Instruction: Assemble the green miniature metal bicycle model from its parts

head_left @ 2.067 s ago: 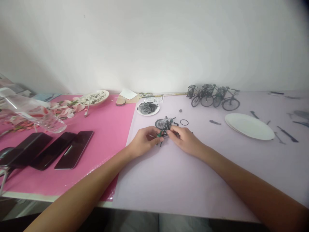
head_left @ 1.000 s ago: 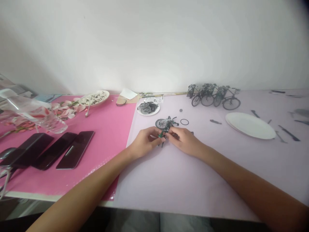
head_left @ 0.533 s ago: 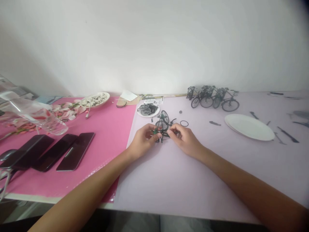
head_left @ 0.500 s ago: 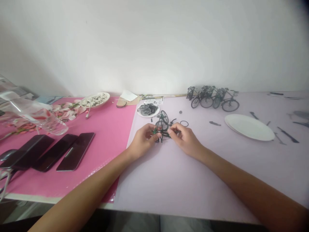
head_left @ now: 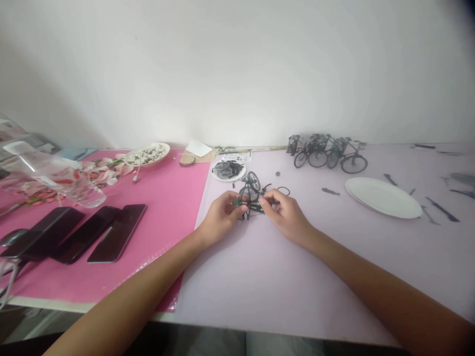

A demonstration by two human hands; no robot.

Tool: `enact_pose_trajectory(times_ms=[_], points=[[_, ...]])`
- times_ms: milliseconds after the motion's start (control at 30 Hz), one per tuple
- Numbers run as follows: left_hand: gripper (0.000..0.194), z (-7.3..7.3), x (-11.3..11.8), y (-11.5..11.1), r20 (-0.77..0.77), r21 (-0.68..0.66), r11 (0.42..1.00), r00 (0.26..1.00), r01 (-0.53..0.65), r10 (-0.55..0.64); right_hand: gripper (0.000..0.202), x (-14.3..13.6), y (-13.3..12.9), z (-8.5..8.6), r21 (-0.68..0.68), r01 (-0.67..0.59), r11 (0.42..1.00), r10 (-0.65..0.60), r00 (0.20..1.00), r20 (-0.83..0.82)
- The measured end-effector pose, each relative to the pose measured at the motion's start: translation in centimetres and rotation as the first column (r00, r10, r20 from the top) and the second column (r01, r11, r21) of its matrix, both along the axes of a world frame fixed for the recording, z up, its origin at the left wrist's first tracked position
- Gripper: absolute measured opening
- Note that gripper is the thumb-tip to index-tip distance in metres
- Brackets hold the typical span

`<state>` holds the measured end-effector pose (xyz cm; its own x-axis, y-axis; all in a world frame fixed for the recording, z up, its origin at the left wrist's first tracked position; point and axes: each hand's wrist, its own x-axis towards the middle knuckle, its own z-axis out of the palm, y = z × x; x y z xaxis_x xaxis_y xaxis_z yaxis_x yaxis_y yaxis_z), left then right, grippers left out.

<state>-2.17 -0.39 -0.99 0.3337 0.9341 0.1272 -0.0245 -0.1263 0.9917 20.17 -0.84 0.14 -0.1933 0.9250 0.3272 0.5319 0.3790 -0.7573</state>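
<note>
A small dark model bicycle (head_left: pixel 254 182), partly assembled, is between my hands near the middle of the table, its wheels pointing up and away. My left hand (head_left: pixel 224 213) pinches its frame from the left, thumb and fingers closed round a green part. My right hand (head_left: pixel 282 211) is closed at the bicycle's right end, fingertips against a thin dark part; the exact part under the fingers is hidden. Just behind my right hand lie a black ring (head_left: pixel 284 190) and a small curved dark piece (head_left: pixel 266 188). A small plate (head_left: pixel 213 173) of wheels and dark parts stands behind the bicycle.
Several model bicycles (head_left: pixel 326 152) stand by the wall. At right is a white oval plate (head_left: pixel 383 198) with loose dark parts around it. On the pink mat (head_left: pixel 156 282) lie phones (head_left: pixel 117 234), a clear bottle (head_left: pixel 59 175), flowers and a plate (head_left: pixel 147 155) of small pieces.
The view has shifted very slightly. Both hands stay at the bicycle, with almost no visible movement.
</note>
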Motion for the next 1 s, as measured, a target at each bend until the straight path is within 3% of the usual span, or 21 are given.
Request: enact_pose_trajectory(times_ms=[467, 667, 833, 1000], points=[[0.038, 0.32, 0.13, 0.14, 0.111, -0.103, 0.995, 0.994, -0.009, 0.020, 0.032, 0.11, 0.22, 0.07, 0.000, 0.006, 1.000, -0.006, 0.999, 0.050], [0.041, 0.29, 0.14, 0.50, 0.148, -0.166, 0.985, 0.987, -0.038, 0.063, 0.022, -0.17, 0.22, -0.02, 0.121, 0.057, 0.991, -0.050, 0.997, -0.058], [0.043, 0.53, 0.22, 0.44, 0.149, -0.176, 0.984, 0.988, -0.023, 0.050, 0.012, -0.42, -0.07, 0.05, 0.268, 0.037, 0.963, 0.004, 0.989, -0.150], [0.046, 0.60, 0.36, 0.40, 0.141, -0.202, 0.979, 0.988, -0.025, 0.055, 0.016, -0.39, -0.10, -0.20, 0.197, 0.089, 0.976, -0.070, 0.992, -0.103]])
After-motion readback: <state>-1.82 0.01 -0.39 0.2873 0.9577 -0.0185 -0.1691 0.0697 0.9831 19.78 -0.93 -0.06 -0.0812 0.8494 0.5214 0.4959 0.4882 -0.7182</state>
